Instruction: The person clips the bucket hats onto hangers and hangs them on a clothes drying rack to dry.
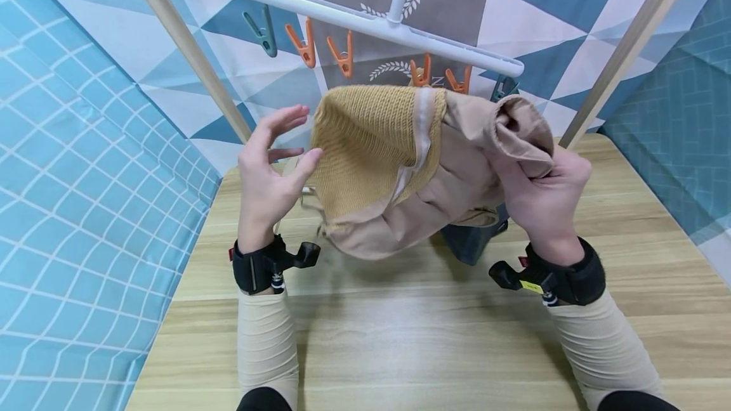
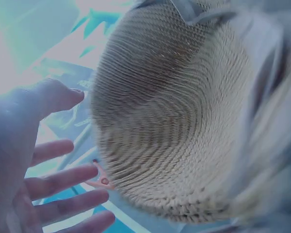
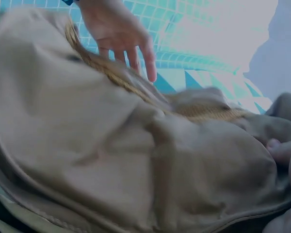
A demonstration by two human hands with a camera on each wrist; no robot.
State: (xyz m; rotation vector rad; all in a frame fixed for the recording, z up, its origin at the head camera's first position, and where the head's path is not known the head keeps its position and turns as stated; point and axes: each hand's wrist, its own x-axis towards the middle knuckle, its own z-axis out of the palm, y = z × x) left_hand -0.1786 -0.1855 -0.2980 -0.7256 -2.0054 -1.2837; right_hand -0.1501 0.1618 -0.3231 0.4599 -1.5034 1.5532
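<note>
I hold a floppy hat of golden woven straw and beige cloth (image 1: 422,170) in the air above the table, its far edge overlapping the hanging clips in the head view; whether it touches them I cannot tell. My right hand (image 1: 545,202) grips bunched cloth at the hat's right end. My left hand (image 1: 273,189) is open, fingers spread, just beside the straw edge, with a narrow gap showing in the left wrist view. Below the hat, the pale wood-grain table (image 1: 400,347) stretches between my forearms.

The straw runs in fine curved ridges, bordered by a whitish band; the cloth is smooth, creased, and folded into a roll by my right thumb. The straw part bulges into a rounded bowl shape.

Behind the hat lies a dark blue item (image 1: 468,246), mostly hidden. Beyond, a white plastic hanger bar (image 1: 342,14) carries orange clips (image 1: 346,65) and dark green clips (image 1: 268,37), between slanting pale wooden posts (image 1: 191,56). To my left hangs a blue sheet with a white grid (image 1: 97,176).
</note>
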